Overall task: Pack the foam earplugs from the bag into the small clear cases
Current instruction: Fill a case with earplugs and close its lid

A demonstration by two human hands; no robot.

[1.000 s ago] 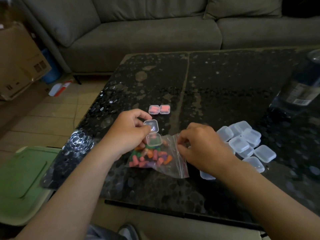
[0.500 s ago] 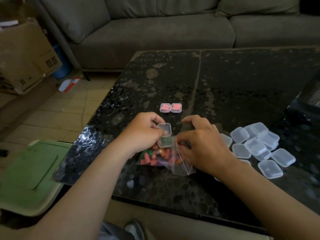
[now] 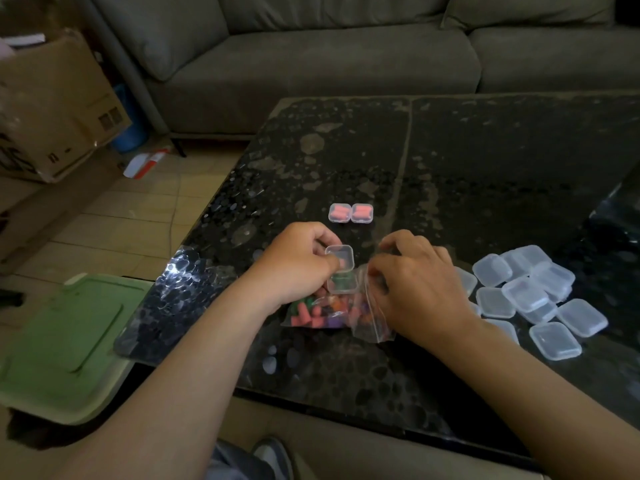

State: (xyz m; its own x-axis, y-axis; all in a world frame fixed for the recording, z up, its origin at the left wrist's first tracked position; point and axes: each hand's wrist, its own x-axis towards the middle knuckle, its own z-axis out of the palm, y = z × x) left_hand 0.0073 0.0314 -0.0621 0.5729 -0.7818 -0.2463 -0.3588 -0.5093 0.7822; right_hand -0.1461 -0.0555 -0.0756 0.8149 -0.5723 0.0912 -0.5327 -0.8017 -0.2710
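A clear zip bag (image 3: 367, 318) of coloured foam earplugs (image 3: 311, 311) lies on the dark table (image 3: 485, 174) near its front edge. My left hand (image 3: 294, 268) holds an open small clear case (image 3: 341, 271), lid up, just above the bag. My right hand (image 3: 415, 285) pinches the bag's mouth, fingers curled on the plastic. Two closed cases with pink earplugs (image 3: 350, 213) sit side by side just beyond my hands. A heap of several empty clear cases (image 3: 533, 299) lies to the right of my right hand.
A grey sofa (image 3: 329, 57) runs behind the table. A green plastic lid (image 3: 59, 344) lies on the floor at the left, by the table corner. A cardboard box (image 3: 52, 109) stands at the far left. A dark object (image 3: 616, 216) sits at the table's right edge.
My right hand has moved in from the right onto the bag's mouth, close to the open case. My left hand keeps holding the case. The view has shifted slightly left.
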